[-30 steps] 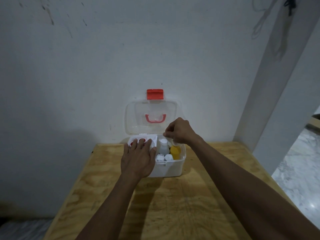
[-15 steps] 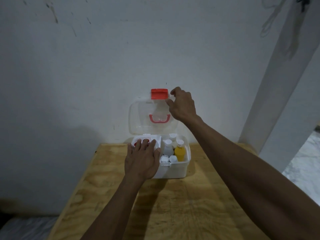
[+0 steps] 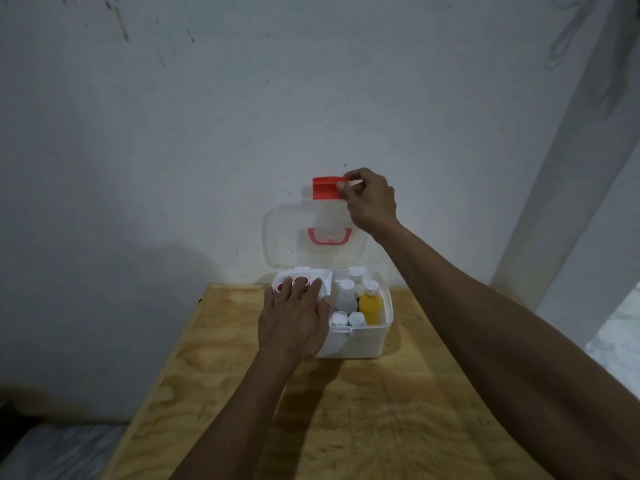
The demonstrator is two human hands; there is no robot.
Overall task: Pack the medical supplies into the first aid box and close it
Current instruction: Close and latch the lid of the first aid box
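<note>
Head view, right hand (image 3: 372, 202) pinching red latch (image 3: 327, 188), lid (image 3: 287, 233) upright

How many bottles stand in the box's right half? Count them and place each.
5. Two white caps at the front, a white bottle and a yellow bottle behind them, and one white-capped bottle at the back. More may be hidden underneath.

Nothing here can be read — no lettering, label, brand or number shows on the first aid box (image 3: 353, 337), its clear lid (image 3: 294, 237), or the bottles (image 3: 370, 304) inside.
</note>
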